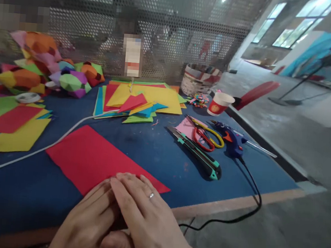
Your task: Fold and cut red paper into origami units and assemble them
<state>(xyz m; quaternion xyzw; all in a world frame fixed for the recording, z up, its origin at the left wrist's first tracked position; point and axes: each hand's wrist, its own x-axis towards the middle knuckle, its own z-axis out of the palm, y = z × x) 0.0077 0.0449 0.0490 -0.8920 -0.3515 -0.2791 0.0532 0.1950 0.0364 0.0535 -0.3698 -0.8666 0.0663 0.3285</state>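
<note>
A red sheet of paper (94,156) lies at an angle on the blue tabletop, its lower corner and near edge close to my hands. My left hand (89,217) rests at the table's front edge, fingers stretched forward and partly hidden under the other hand. Laid across it is my right hand (147,214), with a ring on one finger and its fingers extended close together. The fingertips meet at the near edge of the red sheet. No object shows between the hands, though the space beneath the palms is hidden.
Right of the sheet lie a box cutter (197,153), scissors (207,137) and a blue glue gun (233,139) with a black cord. Coloured paper stacks (162,97), a paper cup (219,104) and a basket (199,80) stand behind. Paper ornaments (74,82) sit left; a white cord (67,131) crosses the table.
</note>
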